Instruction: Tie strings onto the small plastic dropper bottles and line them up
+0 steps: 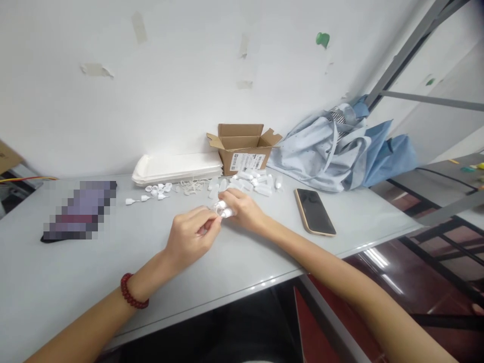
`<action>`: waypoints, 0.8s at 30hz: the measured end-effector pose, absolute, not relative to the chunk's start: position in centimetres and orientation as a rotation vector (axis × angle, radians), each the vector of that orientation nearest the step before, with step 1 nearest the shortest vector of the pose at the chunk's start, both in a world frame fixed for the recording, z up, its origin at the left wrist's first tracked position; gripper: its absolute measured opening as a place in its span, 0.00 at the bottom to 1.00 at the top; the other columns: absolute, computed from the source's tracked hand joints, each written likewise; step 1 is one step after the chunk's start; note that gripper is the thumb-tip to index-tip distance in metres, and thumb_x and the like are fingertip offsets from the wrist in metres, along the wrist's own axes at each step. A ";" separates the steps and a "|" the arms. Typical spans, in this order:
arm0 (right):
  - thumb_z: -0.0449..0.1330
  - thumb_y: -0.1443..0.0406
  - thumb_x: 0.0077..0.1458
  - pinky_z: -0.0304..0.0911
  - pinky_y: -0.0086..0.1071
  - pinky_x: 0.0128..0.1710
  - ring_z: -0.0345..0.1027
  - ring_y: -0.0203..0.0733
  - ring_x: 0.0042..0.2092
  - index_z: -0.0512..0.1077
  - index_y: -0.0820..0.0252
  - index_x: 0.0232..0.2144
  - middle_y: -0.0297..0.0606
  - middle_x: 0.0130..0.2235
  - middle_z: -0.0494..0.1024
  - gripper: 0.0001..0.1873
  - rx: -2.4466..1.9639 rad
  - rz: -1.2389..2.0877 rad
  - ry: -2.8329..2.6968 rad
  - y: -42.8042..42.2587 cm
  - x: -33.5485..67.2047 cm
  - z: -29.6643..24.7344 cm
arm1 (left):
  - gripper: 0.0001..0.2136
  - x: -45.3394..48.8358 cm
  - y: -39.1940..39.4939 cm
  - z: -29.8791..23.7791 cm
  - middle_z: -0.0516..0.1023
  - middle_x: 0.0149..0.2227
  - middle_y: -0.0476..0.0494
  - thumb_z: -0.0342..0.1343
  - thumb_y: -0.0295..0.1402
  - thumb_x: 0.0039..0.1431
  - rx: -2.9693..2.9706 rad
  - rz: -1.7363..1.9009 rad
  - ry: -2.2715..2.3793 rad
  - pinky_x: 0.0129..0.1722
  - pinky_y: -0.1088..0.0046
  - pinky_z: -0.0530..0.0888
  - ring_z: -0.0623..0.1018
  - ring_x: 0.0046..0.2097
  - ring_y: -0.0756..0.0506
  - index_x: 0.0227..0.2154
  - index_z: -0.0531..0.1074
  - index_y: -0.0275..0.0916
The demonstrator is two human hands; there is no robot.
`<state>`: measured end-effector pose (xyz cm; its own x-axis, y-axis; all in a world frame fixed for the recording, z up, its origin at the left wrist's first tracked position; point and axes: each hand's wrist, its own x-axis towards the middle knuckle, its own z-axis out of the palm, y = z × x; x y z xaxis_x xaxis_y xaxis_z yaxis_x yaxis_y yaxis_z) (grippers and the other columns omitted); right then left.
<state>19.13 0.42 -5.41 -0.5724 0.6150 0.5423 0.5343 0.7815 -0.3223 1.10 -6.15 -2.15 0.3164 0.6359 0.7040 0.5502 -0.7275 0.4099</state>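
Note:
Over the table's middle, my right hand [244,209] is closed around small plastic bottles with white caps [226,213], caps facing left. My left hand [193,233], with a red bead bracelet [132,292] on its wrist, pinches what looks like a pale rubber band [218,207] at those caps. Just behind lie several loose translucent bottles [262,189]. To their left is a tangle of pale rubber bands [192,186]. Further left are several white ring-like caps [159,188] and white needle tips [131,201].
An open cardboard box [245,160] and a stack of white flat sheets [177,168] stand against the wall. Blue cloth [325,148] is heaped at the back right. A phone [315,212] lies right of my hands, a blurred-out flat object [81,209] at left.

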 end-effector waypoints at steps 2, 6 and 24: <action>0.57 0.69 0.55 0.59 0.32 0.37 0.63 0.41 0.39 0.65 0.59 0.39 0.41 0.37 0.70 0.08 -0.868 0.169 -2.308 0.8 19.4 -5.5 | 0.11 0.8 -6.0 -2.0 0.65 0.18 0.53 0.52 0.26 0.58 2.428 1.439 1.126 0.22 0.75 0.61 0.62 0.21 0.53 0.20 0.68 0.38; 0.59 0.70 0.51 0.60 0.32 0.37 0.64 0.41 0.38 0.65 0.59 0.39 0.40 0.37 0.71 0.12 -0.937 0.194 -2.256 1.1 19.6 -5.7 | 0.09 0.0 -4.9 -1.9 0.68 0.20 0.52 0.53 0.29 0.57 2.312 1.478 1.237 0.25 0.75 0.65 0.66 0.23 0.52 0.21 0.68 0.39; 0.58 0.70 0.55 0.58 0.31 0.35 0.63 0.41 0.37 0.67 0.59 0.37 0.40 0.35 0.70 0.07 -0.938 0.047 -2.295 1.3 19.7 -6.0 | 0.06 -0.1 -4.1 -2.2 0.72 0.24 0.51 0.56 0.36 0.58 2.286 1.282 1.256 0.24 0.75 0.65 0.67 0.23 0.52 0.31 0.74 0.39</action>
<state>19.66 1.32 -5.98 -0.5328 0.6378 0.5561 0.6143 0.7435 -0.2642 -0.12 -4.09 -2.23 0.2477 0.7731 0.5838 0.5675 -0.6042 0.5593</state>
